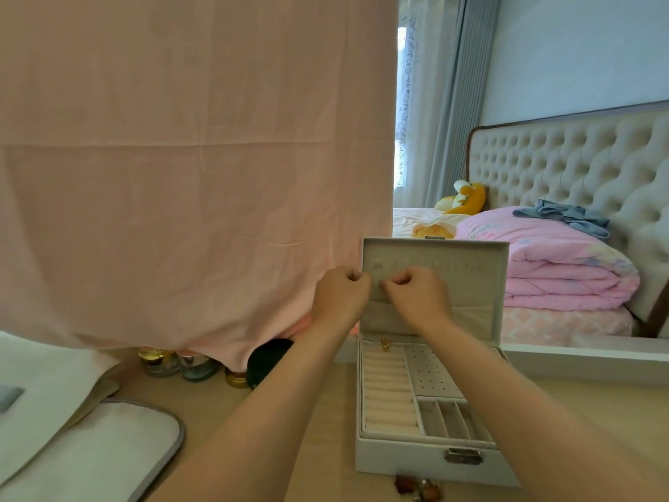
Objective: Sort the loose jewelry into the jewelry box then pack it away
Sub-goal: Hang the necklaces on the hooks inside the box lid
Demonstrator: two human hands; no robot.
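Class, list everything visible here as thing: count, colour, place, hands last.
White rectangular jewelry box: one, white, open on pale wooden table.
Small gold jewelry piece: one, gold, inside box, back.
Loose reddish jewelry pieces: few, reddish-brown, before box.
Hanging pink cloth: one, pink, left.
Small glass bottles: about four, clear and amber, under cloth.
Folded pink quilt: one, pink, on bed.
Yellow plush toy: one, yellow, on bed.
Left hand: one, grip curled, at lid.
Right hand: one, grip curled, at lid.
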